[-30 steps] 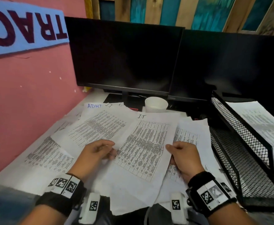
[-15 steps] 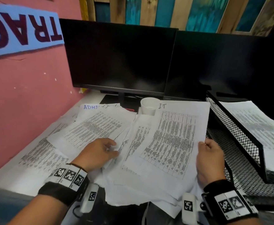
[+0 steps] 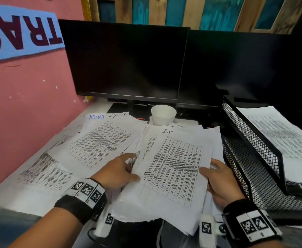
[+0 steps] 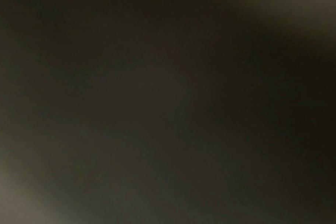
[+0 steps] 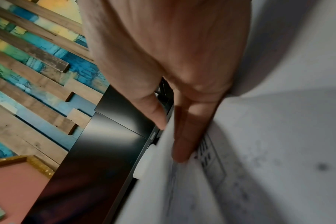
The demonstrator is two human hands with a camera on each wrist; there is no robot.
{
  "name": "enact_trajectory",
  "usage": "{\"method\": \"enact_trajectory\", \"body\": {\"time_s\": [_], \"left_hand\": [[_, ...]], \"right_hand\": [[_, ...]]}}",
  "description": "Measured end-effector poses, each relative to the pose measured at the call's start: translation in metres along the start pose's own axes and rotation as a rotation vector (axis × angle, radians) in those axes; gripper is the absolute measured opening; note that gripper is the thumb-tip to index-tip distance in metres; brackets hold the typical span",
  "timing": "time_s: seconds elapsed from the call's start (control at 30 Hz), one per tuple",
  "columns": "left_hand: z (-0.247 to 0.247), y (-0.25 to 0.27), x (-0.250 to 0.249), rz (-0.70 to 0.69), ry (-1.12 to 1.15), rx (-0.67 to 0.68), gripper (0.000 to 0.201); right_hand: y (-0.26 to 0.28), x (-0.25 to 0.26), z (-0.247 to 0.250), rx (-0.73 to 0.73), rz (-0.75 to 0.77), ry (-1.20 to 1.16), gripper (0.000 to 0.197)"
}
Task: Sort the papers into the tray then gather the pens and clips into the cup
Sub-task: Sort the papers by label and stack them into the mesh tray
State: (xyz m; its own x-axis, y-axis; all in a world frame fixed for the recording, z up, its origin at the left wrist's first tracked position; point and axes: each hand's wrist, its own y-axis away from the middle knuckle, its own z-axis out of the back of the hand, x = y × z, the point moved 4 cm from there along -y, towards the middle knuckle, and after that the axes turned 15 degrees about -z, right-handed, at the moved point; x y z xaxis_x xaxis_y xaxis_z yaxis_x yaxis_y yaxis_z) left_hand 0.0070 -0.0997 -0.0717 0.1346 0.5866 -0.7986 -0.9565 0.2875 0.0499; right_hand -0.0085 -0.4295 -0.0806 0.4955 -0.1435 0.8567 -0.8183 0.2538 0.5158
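Note:
Printed sheets with tables lie spread over the desk; the top one, headed "I.T", sits on a small stack in front of me. My right hand pinches that stack's right edge, thumb on top and fingers under, as the right wrist view shows. My left hand holds the stack's left edge, thumb over the paper. More sheets lie to the left. A white cup stands behind the papers. The black mesh tray stands at the right with papers in its upper tier. The left wrist view is dark.
Two dark monitors stand at the back of the desk. A pink wall with a blue banner runs along the left. No pens or clips are visible.
The I.T sheet, lifted to the right half a second ago, has come back down onto the stack. My left hand has moved from the left sheets to the stack's left edge.

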Motion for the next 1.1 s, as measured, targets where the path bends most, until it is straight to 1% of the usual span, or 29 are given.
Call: {"method": "enact_trajectory", "body": {"time_s": [0.07, 0.13, 0.2, 0.3, 0.33, 0.43, 0.47, 0.5, 0.57, 0.6, 0.67, 0.73, 0.8, 0.87, 1.0, 1.07, 1.1], "left_hand": [[-0.001, 0.001, 0.0, 0.01, -0.04, 0.005, 0.077], [-0.003, 0.002, -0.001, 0.012, -0.007, 0.0, 0.069], [-0.006, 0.003, -0.004, -0.015, 0.052, -0.04, 0.059], [0.0, 0.004, -0.005, -0.044, 0.064, -0.169, 0.049], [0.004, 0.005, -0.005, -0.04, 0.067, -0.22, 0.052], [0.015, 0.014, 0.003, 0.013, 0.184, -0.319, 0.074], [0.018, 0.019, 0.003, 0.023, 0.228, -0.311, 0.075], [0.021, 0.025, 0.003, 0.028, 0.267, -0.268, 0.065], [0.028, 0.036, 0.001, 0.034, 0.288, -0.153, 0.03], [0.034, 0.041, 0.002, 0.039, 0.231, -0.123, 0.024], [0.05, 0.049, 0.008, 0.037, 0.05, -0.127, 0.028], [0.067, 0.056, 0.015, 0.032, -0.059, -0.206, 0.029], [0.083, 0.064, 0.021, 0.021, -0.021, -0.31, 0.025], [0.098, 0.073, 0.027, 0.014, 0.11, -0.436, 0.028], [0.128, 0.089, 0.024, 0.022, 0.391, -0.674, 0.024], [0.139, 0.091, 0.024, 0.032, 0.494, -0.757, 0.024], [0.141, 0.091, 0.023, 0.028, 0.528, -0.769, 0.024]], "right_hand": [[0.001, -0.004, -0.003, 0.019, -0.013, 0.062, 0.017], [0.0, -0.007, -0.004, 0.025, -0.016, 0.085, 0.013], [-0.002, -0.007, -0.004, 0.017, -0.016, 0.077, 0.017], [-0.002, -0.006, -0.004, 0.001, -0.023, 0.06, 0.026], [-0.001, -0.006, -0.004, -0.002, -0.026, 0.065, 0.028], [0.0, -0.006, -0.004, -0.005, -0.024, 0.095, 0.029], [0.001, -0.006, -0.004, -0.008, -0.019, 0.101, 0.03], [0.001, -0.005, -0.003, -0.009, -0.014, 0.107, 0.031], [0.003, -0.002, -0.003, 0.005, 0.0, 0.127, 0.035], [0.004, -0.001, -0.004, 0.016, 0.003, 0.138, 0.037], [0.007, 0.002, -0.005, 0.032, 0.007, 0.147, 0.039], [0.01, 0.006, -0.006, 0.037, 0.008, 0.134, 0.039], [0.014, 0.009, -0.008, 0.04, 0.006, 0.114, 0.039], [0.018, 0.013, -0.01, 0.051, 0.004, 0.091, 0.039], [0.023, 0.017, -0.015, 0.057, 0.001, 0.027, 0.039], [0.025, 0.018, -0.019, 0.076, 0.002, 0.003, 0.039], [0.026, 0.018, -0.022, 0.088, 0.001, -0.013, 0.039]]}}
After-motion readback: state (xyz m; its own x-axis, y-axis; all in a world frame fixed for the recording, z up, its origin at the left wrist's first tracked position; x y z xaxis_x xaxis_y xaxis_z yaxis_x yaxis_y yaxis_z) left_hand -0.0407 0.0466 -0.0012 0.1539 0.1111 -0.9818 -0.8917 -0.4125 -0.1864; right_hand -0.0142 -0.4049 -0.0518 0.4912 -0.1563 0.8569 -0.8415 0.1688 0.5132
